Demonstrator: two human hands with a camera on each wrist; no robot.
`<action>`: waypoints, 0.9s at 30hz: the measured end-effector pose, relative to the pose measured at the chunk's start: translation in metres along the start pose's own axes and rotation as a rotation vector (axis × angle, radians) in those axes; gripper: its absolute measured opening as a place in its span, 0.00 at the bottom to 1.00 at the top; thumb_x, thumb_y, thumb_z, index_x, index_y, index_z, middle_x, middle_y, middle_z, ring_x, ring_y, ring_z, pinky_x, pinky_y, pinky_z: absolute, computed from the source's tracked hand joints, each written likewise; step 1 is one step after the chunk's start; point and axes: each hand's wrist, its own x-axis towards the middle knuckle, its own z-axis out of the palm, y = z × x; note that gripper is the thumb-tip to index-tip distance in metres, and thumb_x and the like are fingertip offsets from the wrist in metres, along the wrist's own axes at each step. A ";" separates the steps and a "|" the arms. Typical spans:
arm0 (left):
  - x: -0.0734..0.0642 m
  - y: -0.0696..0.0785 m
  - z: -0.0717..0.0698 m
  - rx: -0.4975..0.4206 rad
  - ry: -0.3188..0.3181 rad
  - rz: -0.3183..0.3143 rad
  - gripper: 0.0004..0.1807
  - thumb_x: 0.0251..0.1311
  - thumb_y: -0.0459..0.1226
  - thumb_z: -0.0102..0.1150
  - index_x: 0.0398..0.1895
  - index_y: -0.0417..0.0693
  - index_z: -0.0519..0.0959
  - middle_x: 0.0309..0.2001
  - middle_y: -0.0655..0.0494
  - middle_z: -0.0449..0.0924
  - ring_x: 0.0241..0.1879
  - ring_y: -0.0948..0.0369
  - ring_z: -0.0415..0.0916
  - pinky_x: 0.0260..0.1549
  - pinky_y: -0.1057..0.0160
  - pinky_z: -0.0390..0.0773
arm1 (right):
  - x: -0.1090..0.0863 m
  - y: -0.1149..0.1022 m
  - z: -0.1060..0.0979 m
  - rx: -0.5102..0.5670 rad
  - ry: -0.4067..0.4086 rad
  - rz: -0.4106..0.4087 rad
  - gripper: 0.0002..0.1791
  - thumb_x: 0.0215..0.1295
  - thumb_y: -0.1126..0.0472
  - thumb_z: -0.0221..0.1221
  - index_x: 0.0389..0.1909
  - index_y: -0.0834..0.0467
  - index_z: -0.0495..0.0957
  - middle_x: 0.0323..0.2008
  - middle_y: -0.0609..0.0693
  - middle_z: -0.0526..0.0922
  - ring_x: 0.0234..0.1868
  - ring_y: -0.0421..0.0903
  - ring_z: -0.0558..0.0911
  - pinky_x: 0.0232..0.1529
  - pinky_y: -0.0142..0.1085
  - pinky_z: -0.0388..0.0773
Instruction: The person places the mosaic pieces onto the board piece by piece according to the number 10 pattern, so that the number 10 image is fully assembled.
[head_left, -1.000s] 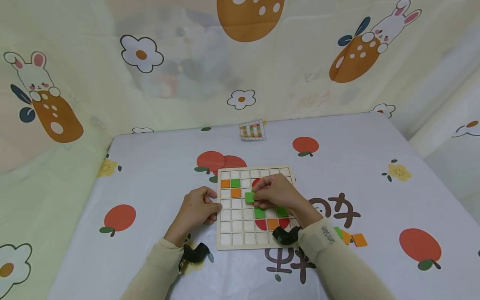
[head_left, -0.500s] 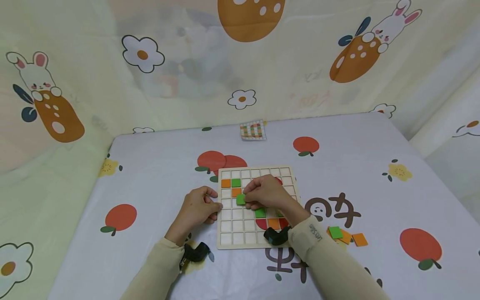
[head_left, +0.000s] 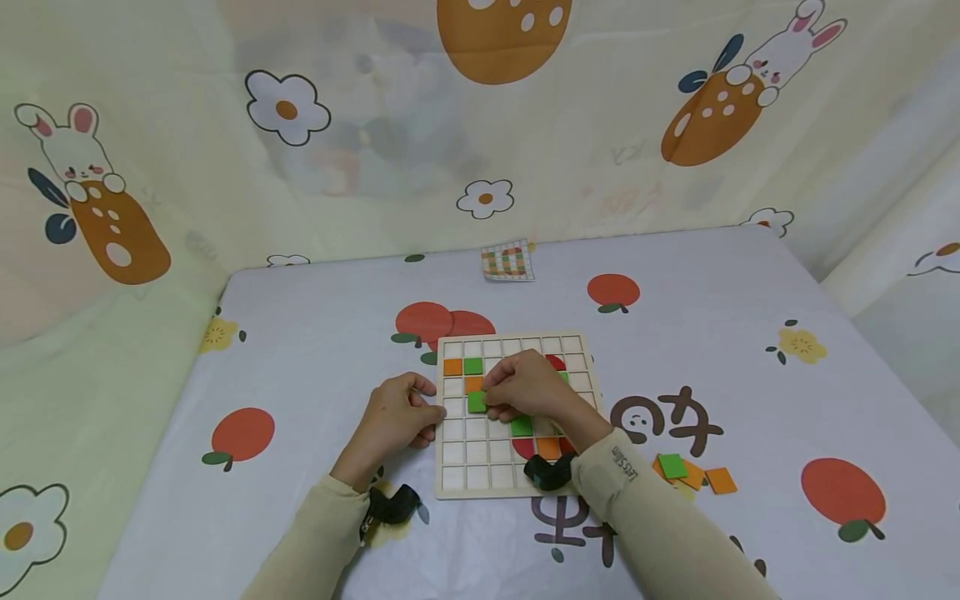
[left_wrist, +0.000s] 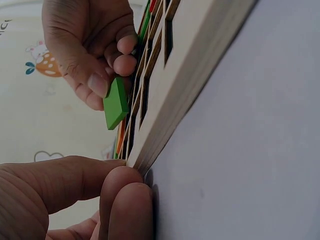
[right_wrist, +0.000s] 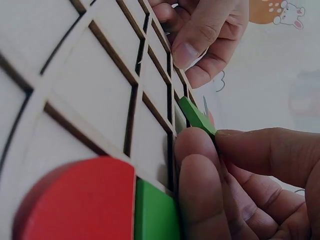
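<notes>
My right hand [head_left: 534, 387] pinches a square green tile [head_left: 476, 402] between thumb and fingertips, over the left half of a wooden grid board [head_left: 475, 478]. The tile tilts in the right wrist view, one edge low at a cell. Just behind it an orange tile [head_left: 473, 384] lies in its cell, with another orange tile [head_left: 452, 367] and a flat green tile [head_left: 472, 366] farther back. My left hand [head_left: 393, 417] holds the board's left edge, its thumb and curled fingers [left_wrist: 131, 215] at the wooden rim. The right hand hides part of the board's middle.
Loose green and orange tiles [head_left: 722, 481] lie right of the board. A small card with a coloured grid pattern [head_left: 507, 261] stands at the table's back. A red rounded piece [right_wrist: 82, 200] and several others sit in the board's right part.
My right hand has moved left across the board with the green tile, then lowered it slightly toward a cell in front of the orange tile. The left hand has stayed in place.
</notes>
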 end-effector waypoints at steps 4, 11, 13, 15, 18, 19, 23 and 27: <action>-0.001 0.000 0.000 0.007 -0.001 0.001 0.14 0.62 0.31 0.72 0.47 0.40 0.78 0.28 0.49 0.80 0.19 0.60 0.80 0.21 0.64 0.85 | -0.001 0.000 0.000 -0.006 -0.010 -0.017 0.04 0.67 0.67 0.67 0.38 0.64 0.84 0.26 0.56 0.87 0.23 0.45 0.86 0.28 0.32 0.85; -0.002 0.001 -0.001 -0.023 0.002 0.028 0.14 0.60 0.29 0.71 0.46 0.38 0.78 0.28 0.48 0.81 0.18 0.61 0.81 0.20 0.63 0.85 | -0.003 0.000 0.000 -0.009 -0.020 -0.055 0.03 0.67 0.68 0.66 0.39 0.65 0.84 0.26 0.56 0.87 0.23 0.45 0.86 0.29 0.33 0.86; -0.003 0.001 -0.001 -0.027 0.002 0.030 0.13 0.60 0.29 0.70 0.46 0.38 0.78 0.28 0.48 0.81 0.18 0.61 0.81 0.20 0.63 0.85 | -0.004 0.000 0.001 -0.008 -0.023 -0.059 0.03 0.67 0.68 0.66 0.39 0.65 0.84 0.26 0.56 0.87 0.23 0.45 0.85 0.29 0.33 0.86; -0.003 0.001 -0.001 -0.025 0.003 0.031 0.13 0.60 0.29 0.70 0.46 0.38 0.78 0.28 0.48 0.81 0.18 0.61 0.81 0.20 0.63 0.85 | -0.004 -0.001 0.001 -0.010 -0.024 -0.060 0.03 0.67 0.68 0.66 0.39 0.65 0.84 0.27 0.56 0.87 0.23 0.45 0.85 0.29 0.33 0.86; -0.003 0.001 -0.001 -0.025 0.003 0.029 0.13 0.60 0.29 0.70 0.46 0.38 0.78 0.28 0.48 0.81 0.18 0.61 0.81 0.20 0.63 0.85 | -0.004 -0.001 0.001 -0.021 -0.018 -0.060 0.03 0.67 0.68 0.67 0.38 0.65 0.84 0.27 0.56 0.87 0.23 0.45 0.85 0.29 0.32 0.86; -0.003 0.001 -0.001 -0.025 0.002 0.028 0.13 0.60 0.29 0.70 0.46 0.38 0.78 0.28 0.48 0.81 0.18 0.61 0.81 0.20 0.63 0.85 | -0.004 -0.001 0.001 -0.022 -0.014 -0.058 0.03 0.67 0.68 0.67 0.38 0.65 0.84 0.27 0.56 0.87 0.23 0.45 0.85 0.28 0.32 0.85; -0.002 0.001 0.000 -0.025 0.003 0.029 0.13 0.61 0.29 0.70 0.46 0.38 0.78 0.28 0.48 0.81 0.18 0.61 0.81 0.20 0.63 0.85 | -0.004 0.000 0.001 -0.024 -0.009 -0.064 0.04 0.66 0.68 0.68 0.38 0.65 0.84 0.26 0.56 0.86 0.23 0.46 0.85 0.28 0.32 0.85; -0.002 0.001 0.000 -0.019 0.006 0.027 0.13 0.61 0.29 0.70 0.46 0.38 0.78 0.28 0.48 0.81 0.18 0.61 0.81 0.20 0.63 0.85 | -0.006 0.001 0.000 -0.010 -0.021 -0.085 0.04 0.66 0.68 0.67 0.38 0.65 0.84 0.27 0.56 0.86 0.24 0.46 0.85 0.30 0.33 0.86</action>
